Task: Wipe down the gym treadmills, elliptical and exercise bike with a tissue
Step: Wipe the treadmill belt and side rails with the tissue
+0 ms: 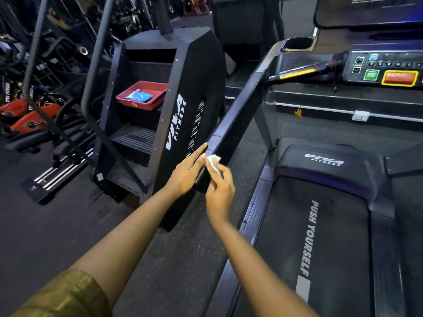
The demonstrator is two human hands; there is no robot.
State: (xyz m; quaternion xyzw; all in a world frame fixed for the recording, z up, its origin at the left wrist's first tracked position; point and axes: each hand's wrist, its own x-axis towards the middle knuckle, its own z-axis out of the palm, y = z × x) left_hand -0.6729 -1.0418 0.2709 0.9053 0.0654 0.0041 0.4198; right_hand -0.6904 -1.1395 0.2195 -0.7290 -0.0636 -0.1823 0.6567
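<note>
tissue (214, 162), white and crumpled small, is pinched between the thumb and fingers of the right hand (220, 193) and pressed against the near end of the left handrail (238, 115) of the treadmill (320, 225). the left hand (188, 173) lies just beside it on the rail's outer side, fingers straight and together, gripping nothing. it seems to steady the rail, though from this angle it is hard to tell whether the fingertips truly touch it.

the handrail is a long dark bar. its axis runs from the hands, low and close to the person, up and away to the right toward the console (384, 69). both hands are at its near end, so nearly the whole bar lies ahead of the tissue along that slope. the right hand, which carries the tissue, is on the side of the rail facing the belt (315, 259). the left hand is on the side facing the stair climber (183, 99). a wipe from here would, i judge, have to travel up the bar away from the body, with the tissue kept against the top and sides and the left hand out of its path.

the stair climber stands just left of the treadmill, and a red tray (146, 104) on one of its steps holds a blue packet (138, 95). orange exercise bikes (29, 117) stand well apart at the far left of the floor (68, 225).
</note>
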